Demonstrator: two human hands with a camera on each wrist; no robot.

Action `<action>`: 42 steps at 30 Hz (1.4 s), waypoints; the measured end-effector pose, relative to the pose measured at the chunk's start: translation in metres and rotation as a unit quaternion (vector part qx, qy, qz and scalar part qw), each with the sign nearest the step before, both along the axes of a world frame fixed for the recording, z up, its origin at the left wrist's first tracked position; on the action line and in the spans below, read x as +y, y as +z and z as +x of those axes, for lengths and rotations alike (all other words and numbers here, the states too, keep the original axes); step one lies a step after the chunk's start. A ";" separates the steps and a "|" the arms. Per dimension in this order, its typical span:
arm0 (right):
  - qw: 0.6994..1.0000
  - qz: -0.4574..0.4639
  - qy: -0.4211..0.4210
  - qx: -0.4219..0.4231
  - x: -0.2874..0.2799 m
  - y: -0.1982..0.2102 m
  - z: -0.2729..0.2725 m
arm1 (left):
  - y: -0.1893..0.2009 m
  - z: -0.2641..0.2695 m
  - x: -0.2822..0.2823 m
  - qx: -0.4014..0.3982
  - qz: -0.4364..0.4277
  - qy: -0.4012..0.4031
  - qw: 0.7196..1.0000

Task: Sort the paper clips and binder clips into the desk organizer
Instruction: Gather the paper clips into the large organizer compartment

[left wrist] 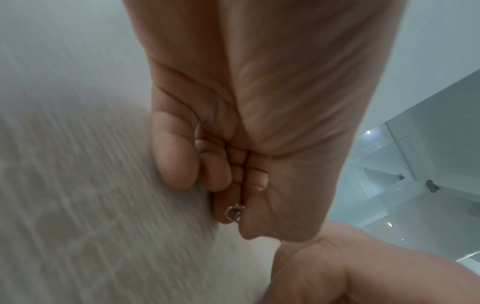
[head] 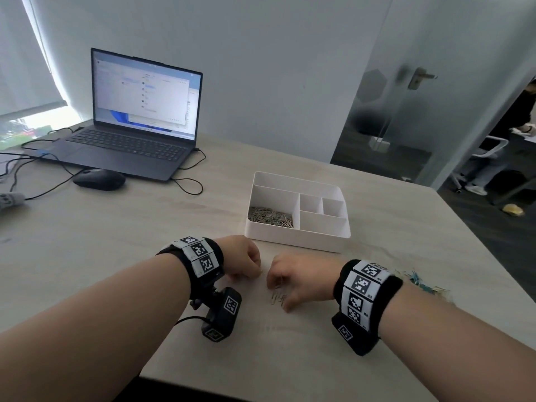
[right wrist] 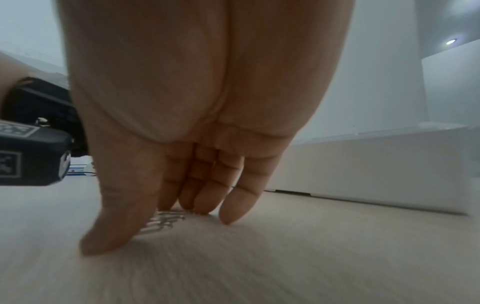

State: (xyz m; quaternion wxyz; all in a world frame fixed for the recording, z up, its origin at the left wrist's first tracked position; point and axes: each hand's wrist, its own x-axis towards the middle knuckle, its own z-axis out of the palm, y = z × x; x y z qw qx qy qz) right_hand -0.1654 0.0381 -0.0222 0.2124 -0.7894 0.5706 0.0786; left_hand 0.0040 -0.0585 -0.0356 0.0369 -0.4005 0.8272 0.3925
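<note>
My left hand (head: 246, 261) is curled into a fist on the table, and silver paper clips (left wrist: 235, 212) show pinched between its thumb and fingers. Just to its right, my right hand (head: 285, 281) points its fingers (right wrist: 205, 197) down at the table. A small loose cluster of silver paper clips (head: 278, 297) lies under it, between the thumb and the fingertips (right wrist: 162, 222). The white desk organizer (head: 293, 240) stands just beyond both hands. Its large left compartment holds a heap of silver paper clips (head: 271, 217); the other compartments look bare.
Coloured clips (head: 422, 282) lie scattered by the table's right edge, behind my right wrist. An open laptop (head: 136, 126), a black mouse (head: 98, 179) and cables sit at the far left. The table's front edge runs close under my forearms.
</note>
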 end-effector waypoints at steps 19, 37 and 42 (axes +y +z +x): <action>0.997 0.001 -0.049 0.057 0.008 0.004 0.018 | -0.005 -0.001 -0.005 -0.001 -0.005 -0.014 1.000; 0.834 -0.258 -0.392 -0.291 -0.068 0.013 -0.038 | 0.027 -0.025 -0.042 0.239 -0.119 0.150 0.952; 0.837 -0.262 -0.405 -0.259 -0.066 0.017 -0.032 | 0.030 -0.033 -0.046 0.230 -0.157 0.181 0.943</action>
